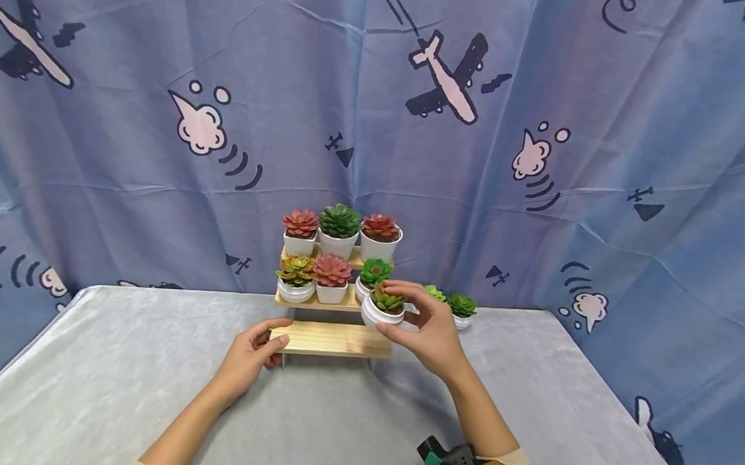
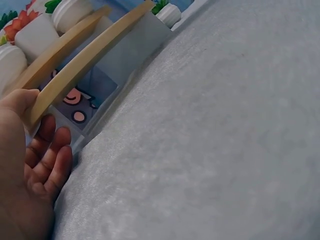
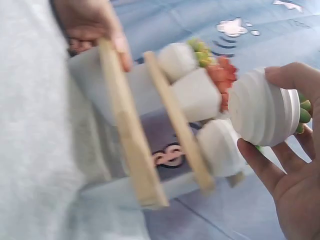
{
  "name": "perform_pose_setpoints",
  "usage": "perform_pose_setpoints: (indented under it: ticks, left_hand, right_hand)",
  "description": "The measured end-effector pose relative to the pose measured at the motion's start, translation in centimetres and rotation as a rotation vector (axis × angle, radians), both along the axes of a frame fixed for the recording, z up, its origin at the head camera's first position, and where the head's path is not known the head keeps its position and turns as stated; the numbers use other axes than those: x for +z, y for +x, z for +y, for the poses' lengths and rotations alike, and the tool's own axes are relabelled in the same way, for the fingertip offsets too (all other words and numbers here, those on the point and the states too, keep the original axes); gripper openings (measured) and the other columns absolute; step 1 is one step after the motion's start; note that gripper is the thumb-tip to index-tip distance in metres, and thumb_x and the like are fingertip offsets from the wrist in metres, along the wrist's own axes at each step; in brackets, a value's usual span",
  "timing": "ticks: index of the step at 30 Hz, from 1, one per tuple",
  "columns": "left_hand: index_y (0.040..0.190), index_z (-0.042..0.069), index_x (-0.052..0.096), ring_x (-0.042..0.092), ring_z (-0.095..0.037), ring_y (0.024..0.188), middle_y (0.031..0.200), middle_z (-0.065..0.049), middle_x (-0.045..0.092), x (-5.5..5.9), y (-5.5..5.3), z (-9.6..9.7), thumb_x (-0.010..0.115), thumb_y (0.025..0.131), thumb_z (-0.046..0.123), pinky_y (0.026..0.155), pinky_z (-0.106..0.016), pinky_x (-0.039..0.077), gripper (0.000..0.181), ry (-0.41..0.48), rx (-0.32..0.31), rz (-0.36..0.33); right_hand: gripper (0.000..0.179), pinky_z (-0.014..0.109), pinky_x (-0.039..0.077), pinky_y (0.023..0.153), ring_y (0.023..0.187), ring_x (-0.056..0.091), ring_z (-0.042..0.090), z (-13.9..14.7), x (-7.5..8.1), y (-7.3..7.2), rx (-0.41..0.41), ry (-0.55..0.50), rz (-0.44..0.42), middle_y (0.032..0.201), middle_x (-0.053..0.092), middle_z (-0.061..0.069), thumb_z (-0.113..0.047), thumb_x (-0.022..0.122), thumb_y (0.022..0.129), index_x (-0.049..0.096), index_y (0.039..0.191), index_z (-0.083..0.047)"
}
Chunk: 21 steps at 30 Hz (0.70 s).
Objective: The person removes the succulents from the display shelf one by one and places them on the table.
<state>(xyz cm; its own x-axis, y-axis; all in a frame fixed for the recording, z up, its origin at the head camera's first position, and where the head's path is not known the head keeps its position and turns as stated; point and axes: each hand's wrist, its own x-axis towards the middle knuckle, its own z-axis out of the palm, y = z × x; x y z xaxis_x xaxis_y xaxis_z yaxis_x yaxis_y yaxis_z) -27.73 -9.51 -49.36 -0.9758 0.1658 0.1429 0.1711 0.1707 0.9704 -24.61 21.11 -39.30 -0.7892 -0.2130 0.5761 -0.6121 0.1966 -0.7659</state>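
A blue-purple curtain printed with cartoon airplanes [image 1: 277,117] hangs behind a bench covered in pale grey cloth [image 1: 154,375]. The right hand [image 1: 433,332] pinches a ribbed round white pot with a green succulent [image 1: 382,317], held in the air near the right end of the lowest plank [image 1: 336,340] of a three-tier pale wooden stand [image 1: 307,304]. Well apart from it, the left hand [image 1: 248,355] grips that plank's left end. Three potted succulents [image 1: 339,241] stand on each upper tier; more green ones [image 1: 462,309] sit right of the stand.

Ribbed white pot [image 3: 262,110] held in the right hand [image 3: 297,195].
I see green leaves [image 3: 304,111] at its rim; the left hand [image 3: 95,22] grips the near board [image 3: 126,127] (blurry on my feed), three white pots [image 3: 196,95] on the board beyond [image 3: 176,117].
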Motion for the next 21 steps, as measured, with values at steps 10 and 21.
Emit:
perform_pose_setpoints:
  ticks: [10,21]
  left_hand:
    - [0.130,0.007,0.065,0.061,-0.011,0.067,0.078,-0.005,0.060,-0.3,0.0,0.1,0.067,0.097,0.019,0.063,-0.025,0.053,0.035,0.011,-0.005,-0.008]
    - [0.130,0.008,0.065,0.061,-0.011,0.068,0.078,-0.006,0.061,-0.3,0.0,0.0,0.067,0.097,0.020,0.064,-0.025,0.052,0.035,0.002,0.005,0.002]
  right_hand:
    - [0.053,0.020,0.058,0.087,0.120,0.063,0.012,3.9,3.6,-1.1,-0.144,-0.089,0.140,0.129,0.066,0.000,0.019,0.078,0.073,0.065,0.123,0.006]
    - [0.052,0.015,0.057,0.083,0.113,0.064,0.011,8.0,4.4,-2.2,-0.370,-0.162,0.141,0.125,0.067,-0.008,0.018,0.077,0.076,0.066,0.126,0.005]
